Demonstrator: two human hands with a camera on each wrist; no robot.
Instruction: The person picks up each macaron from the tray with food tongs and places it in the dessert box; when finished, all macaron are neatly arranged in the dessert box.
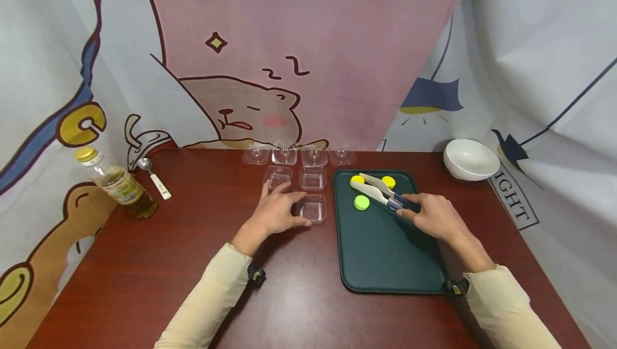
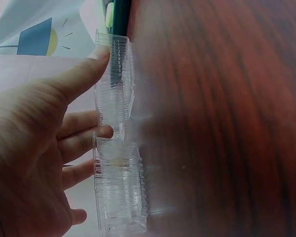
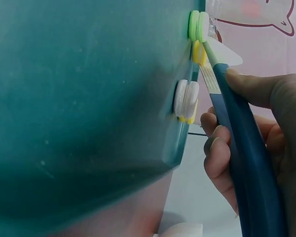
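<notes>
My left hand (image 1: 276, 214) spans a small clear plastic container (image 1: 311, 210) on the table, thumb against its near edge and a fingertip at the far edge. In the left wrist view, the thumb (image 2: 84, 74) lies against its ribbed wall. My right hand (image 1: 436, 216) grips blue-handled tongs (image 1: 373, 192) with pale tips over the dark green tray (image 1: 385, 258). The tips are by a yellow macaron (image 1: 357, 180); whether they touch it I cannot tell. A second yellow macaron (image 1: 388, 182) and a green macaron (image 1: 362, 202) lie nearby. The right wrist view also shows a whitish macaron (image 3: 186, 98).
Two more clear containers (image 1: 313, 177) stand behind the left hand, with several clear domed lids (image 1: 314, 156) in a row at the back. A white bowl (image 1: 471, 159) is at back right. An oil bottle (image 1: 120, 186) and a measuring spoon (image 1: 156, 180) are at left.
</notes>
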